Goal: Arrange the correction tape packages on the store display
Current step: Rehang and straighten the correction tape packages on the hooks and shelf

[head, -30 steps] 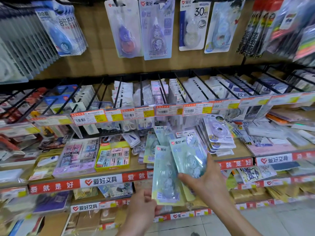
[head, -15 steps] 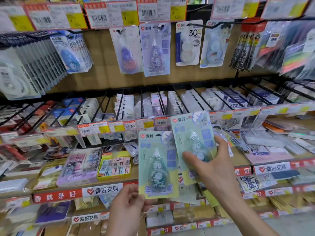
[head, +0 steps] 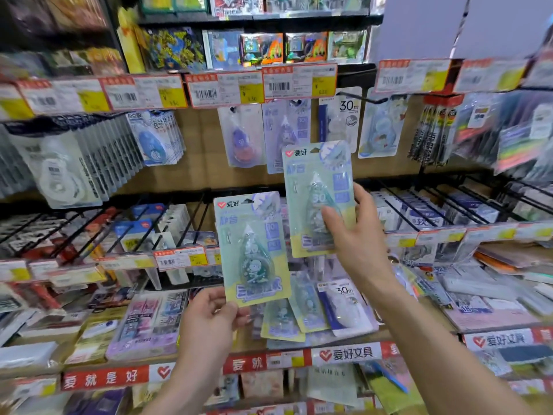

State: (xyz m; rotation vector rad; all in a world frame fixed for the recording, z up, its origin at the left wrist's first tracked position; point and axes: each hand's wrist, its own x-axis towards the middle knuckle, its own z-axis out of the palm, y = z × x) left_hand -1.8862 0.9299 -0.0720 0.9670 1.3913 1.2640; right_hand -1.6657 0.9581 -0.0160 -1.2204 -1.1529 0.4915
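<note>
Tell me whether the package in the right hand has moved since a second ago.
Yes, upward: the package was below the rack's price tags and now overlaps the hanging purple package.

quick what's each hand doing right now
Left hand: pinching the lower green package by its bottom edge.
Right hand: holding the upper green package.

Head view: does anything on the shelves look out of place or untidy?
Yes. Several correction tape packages lie loose on the lower shelf, overlapping and tilted, while the hanging packages above sit straight on hooks.
</note>
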